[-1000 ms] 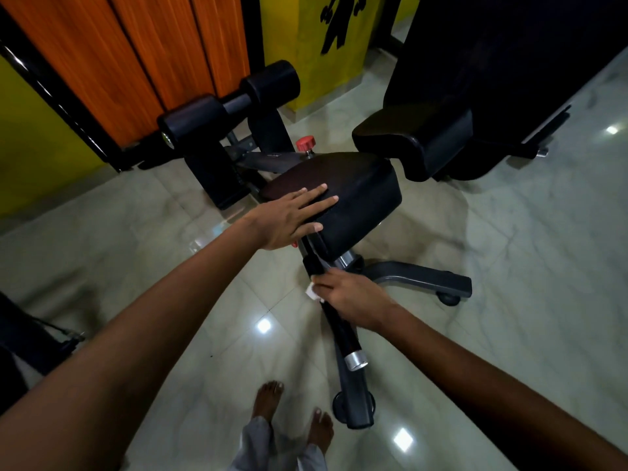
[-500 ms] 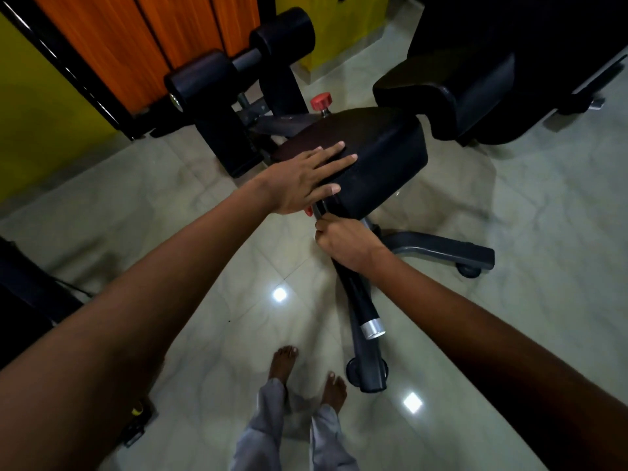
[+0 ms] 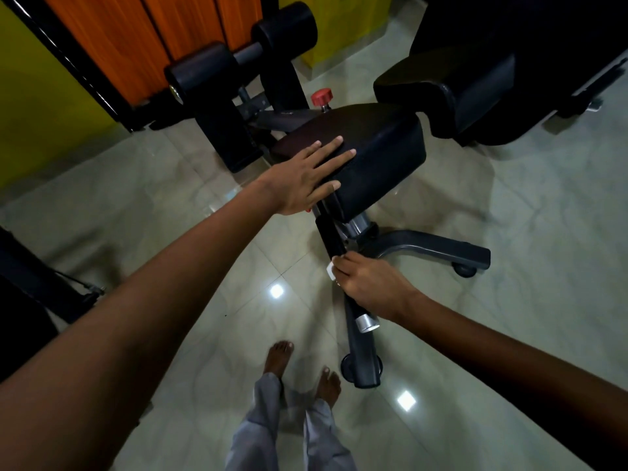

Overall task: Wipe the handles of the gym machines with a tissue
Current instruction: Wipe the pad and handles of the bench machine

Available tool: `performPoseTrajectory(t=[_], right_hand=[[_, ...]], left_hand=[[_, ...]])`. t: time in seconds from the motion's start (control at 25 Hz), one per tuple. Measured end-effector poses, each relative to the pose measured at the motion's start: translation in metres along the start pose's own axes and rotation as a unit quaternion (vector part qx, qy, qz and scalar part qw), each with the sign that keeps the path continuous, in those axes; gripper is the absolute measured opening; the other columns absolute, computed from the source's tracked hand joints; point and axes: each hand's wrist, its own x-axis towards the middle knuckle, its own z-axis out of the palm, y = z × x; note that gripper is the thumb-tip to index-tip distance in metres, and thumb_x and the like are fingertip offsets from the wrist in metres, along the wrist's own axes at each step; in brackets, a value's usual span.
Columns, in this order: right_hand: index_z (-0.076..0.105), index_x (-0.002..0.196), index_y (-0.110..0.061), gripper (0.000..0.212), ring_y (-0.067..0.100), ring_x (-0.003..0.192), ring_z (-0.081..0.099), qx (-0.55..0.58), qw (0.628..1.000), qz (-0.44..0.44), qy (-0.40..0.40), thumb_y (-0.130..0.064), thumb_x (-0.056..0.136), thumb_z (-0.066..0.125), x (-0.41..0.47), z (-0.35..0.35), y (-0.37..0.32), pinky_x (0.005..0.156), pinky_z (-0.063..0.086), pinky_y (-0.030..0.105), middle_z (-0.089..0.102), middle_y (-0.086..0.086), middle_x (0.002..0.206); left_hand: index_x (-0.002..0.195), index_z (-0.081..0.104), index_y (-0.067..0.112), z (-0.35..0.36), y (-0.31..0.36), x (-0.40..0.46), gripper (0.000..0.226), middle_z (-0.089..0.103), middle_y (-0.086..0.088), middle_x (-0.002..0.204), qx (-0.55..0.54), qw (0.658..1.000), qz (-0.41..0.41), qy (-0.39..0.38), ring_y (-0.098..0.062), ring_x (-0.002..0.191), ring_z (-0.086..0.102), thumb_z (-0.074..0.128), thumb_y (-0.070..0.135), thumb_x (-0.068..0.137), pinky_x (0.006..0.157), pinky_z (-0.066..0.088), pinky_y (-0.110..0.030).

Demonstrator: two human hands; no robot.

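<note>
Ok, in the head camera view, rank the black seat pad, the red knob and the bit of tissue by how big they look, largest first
1. Black seat pad, by far the largest.
2. Red knob.
3. Tissue, only a corner showing from the right hand, so its true size is hidden.

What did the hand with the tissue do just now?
The right hand, gripping the tissue round the black handle, slid up to the seat pad, then back down toward the silver end cap. The left hand stayed flat on the pad.

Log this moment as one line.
left hand flat on seat pad | right hand grips tissue around handle | wiping underway
</note>
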Motion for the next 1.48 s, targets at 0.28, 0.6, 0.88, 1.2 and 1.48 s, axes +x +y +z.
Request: performPoseTrajectory(t=[0.28,0.6,0.88,1.2,1.48], right_hand=[[0.068,0.101,0.002,0.029,0.023,0.089,0.064,0.05,0.997,-0.057,0.03,-0.006,0.073,0.069,-0.043,-0.009,-0.015,0.052,0.056,0.028,0.067,0.013,0.1],[0.071,0.1,-0.005,0.038,0.024,0.085,0.068,0.138,0.982,0.103,0.071,-0.008,0.064,0.083,-0.004,-0.014,0.01,0.068,0.057,0.029,0.07,0.011,0.099],[0.072,0.085,-0.005,0.034,0.023,0.041,0.06,0.067,0.97,0.224,0.058,-0.004,0.055,0.086,0.045,-0.008,0.021,0.036,0.044,0.023,0.062,0.009,0.055],[0.057,0.119,-0.008,0.03,0.032,0.087,0.064,0.206,0.925,0.318,0.038,-0.002,0.092,0.046,0.059,-0.002,0.015,0.073,0.055,0.037,0.066,0.017,0.095],[0.059,0.1,0.005,0.017,0.039,0.095,0.061,0.24,0.906,0.339,-0.078,0.001,0.084,0.054,0.05,-0.039,0.012,0.079,0.052,0.038,0.061,0.025,0.102]], left_hand=[[0.15,-0.009,0.038,-0.004,0.005,-0.003,0.058,-0.012,0.004,0.16,-0.001,1.0,-0.006,-0.004,-0.027,0.147,-0.003,0.02,0.05,0.1,0.115,0.019,-0.044],[0.15,-0.009,0.039,-0.001,0.004,-0.002,0.058,-0.012,0.005,0.16,-0.013,1.0,-0.008,0.0,-0.027,0.147,-0.003,0.02,0.051,0.1,0.115,0.017,-0.046],[0.151,-0.005,0.034,0.0,0.006,-0.002,0.057,-0.01,0.001,0.161,-0.007,1.0,0.005,0.025,-0.026,0.147,-0.005,0.023,0.045,0.102,0.113,0.0,-0.032],[0.151,-0.005,0.036,0.004,0.003,0.0,0.058,-0.011,0.002,0.16,-0.008,1.0,-0.005,0.018,-0.026,0.147,-0.006,0.022,0.047,0.102,0.111,-0.004,-0.031],[0.151,-0.006,0.037,0.001,0.005,0.0,0.058,-0.011,0.002,0.16,-0.001,1.0,-0.008,0.005,-0.028,0.147,-0.006,0.02,0.05,0.1,0.116,0.002,-0.038]])
